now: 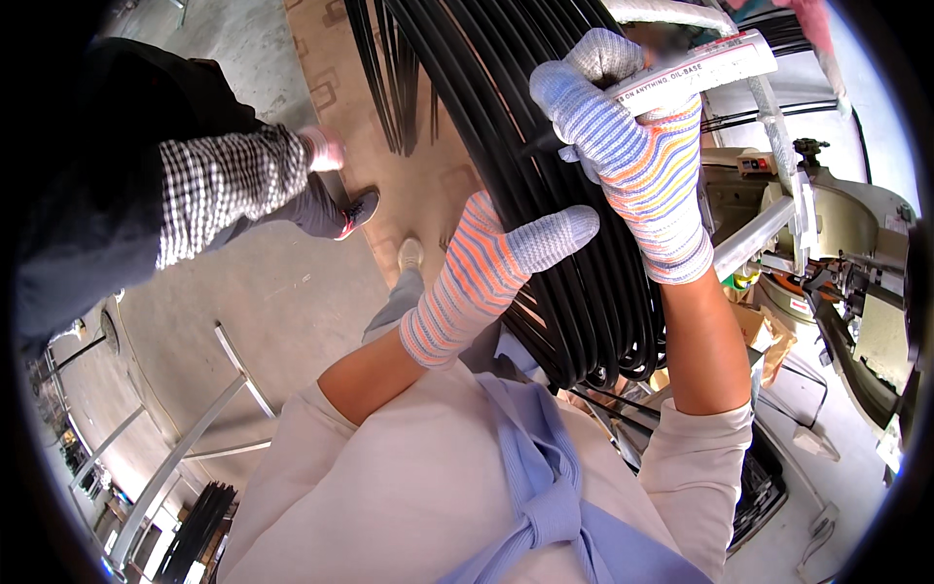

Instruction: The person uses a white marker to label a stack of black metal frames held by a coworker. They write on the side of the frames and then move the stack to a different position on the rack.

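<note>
A thick bundle of long black tubes point(530, 58) runs from the top of the view down to its rounded ends near my waist. My left hand point(491, 263), in a striped knit glove, grips the bundle's left edge. Its thumb lies across the top of the tubes, and its other fingers are mostly hidden. My right hand point(637, 161), gloved alike, is closed round a white marker pen point(696, 73) above the bundle. The pen slants down to the left, and its dark tip is at the tubes; I cannot tell whether it touches them.
Another person point(229, 185) in a checked sleeve stands at the left. Cardboard point(336, 58) lies on the floor beyond the bundle. A metal frame point(199, 428) stands at the lower left. Greenish machinery point(856, 214) and a metal bar point(754, 238) are close on my right.
</note>
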